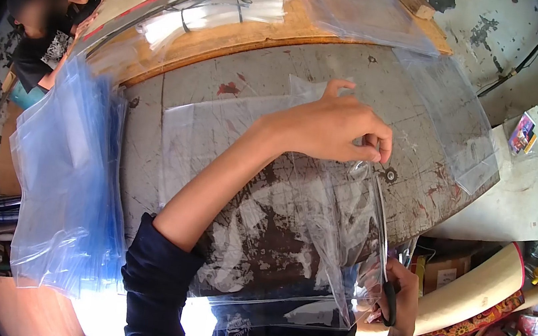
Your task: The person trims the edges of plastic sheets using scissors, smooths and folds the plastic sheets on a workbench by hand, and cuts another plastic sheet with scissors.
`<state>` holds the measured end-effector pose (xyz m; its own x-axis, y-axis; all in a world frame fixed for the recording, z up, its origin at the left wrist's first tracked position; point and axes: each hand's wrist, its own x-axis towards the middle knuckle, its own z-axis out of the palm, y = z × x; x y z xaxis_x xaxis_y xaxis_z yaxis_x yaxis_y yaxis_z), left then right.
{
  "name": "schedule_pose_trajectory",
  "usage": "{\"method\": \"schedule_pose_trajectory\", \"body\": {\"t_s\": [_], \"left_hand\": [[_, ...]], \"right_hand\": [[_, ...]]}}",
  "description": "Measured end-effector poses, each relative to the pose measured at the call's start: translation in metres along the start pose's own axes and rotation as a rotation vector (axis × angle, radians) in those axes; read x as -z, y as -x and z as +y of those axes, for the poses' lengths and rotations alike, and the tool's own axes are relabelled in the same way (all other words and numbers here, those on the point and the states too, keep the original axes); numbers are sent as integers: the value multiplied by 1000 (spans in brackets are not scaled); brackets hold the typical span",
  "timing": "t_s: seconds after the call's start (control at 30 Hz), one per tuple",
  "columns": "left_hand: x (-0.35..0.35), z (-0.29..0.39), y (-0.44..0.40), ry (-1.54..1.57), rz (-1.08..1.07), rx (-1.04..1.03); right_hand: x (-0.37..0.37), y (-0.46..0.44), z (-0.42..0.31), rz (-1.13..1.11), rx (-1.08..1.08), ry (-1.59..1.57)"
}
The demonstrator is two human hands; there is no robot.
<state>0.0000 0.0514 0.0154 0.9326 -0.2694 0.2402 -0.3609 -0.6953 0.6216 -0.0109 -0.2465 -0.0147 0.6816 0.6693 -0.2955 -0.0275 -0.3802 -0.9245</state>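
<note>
My left hand (338, 126) reaches across the worn table (194, 65) with thumb and forefinger pinched on the edge of a clear plastic sheet (309, 220). The sheet lies wrinkled over the table's near part and hangs past its front edge. At the lower right my right hand (401, 292) is closed round the black handles of scissors (380, 232). Their long blades point up toward my left hand, along the sheet's right edge. Part of my right hand shows through the plastic.
Bluish plastic sheets (70, 177) are stacked at the left. Clear bundles (228, 8) lie on a wooden board behind, and more clear sheets (453, 117) at the right. A large roll (468, 293) and clutter lie below right. Two people are at the upper left.
</note>
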Motion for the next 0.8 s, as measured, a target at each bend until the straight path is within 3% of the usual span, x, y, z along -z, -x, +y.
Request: {"method": "schedule_pose_trajectory", "body": {"t_s": [0.3,0.37,0.8], "left_hand": [[-1,-3,1,55,-7,-6],[0,-4,0,71,-20,-1],[1,-6,0,49,-27,-23]], "right_hand": [[-3,-5,11,71,78,118],[-5,-6,1,43,-41,40],[-5,-9,5,12,11,-116]]}}
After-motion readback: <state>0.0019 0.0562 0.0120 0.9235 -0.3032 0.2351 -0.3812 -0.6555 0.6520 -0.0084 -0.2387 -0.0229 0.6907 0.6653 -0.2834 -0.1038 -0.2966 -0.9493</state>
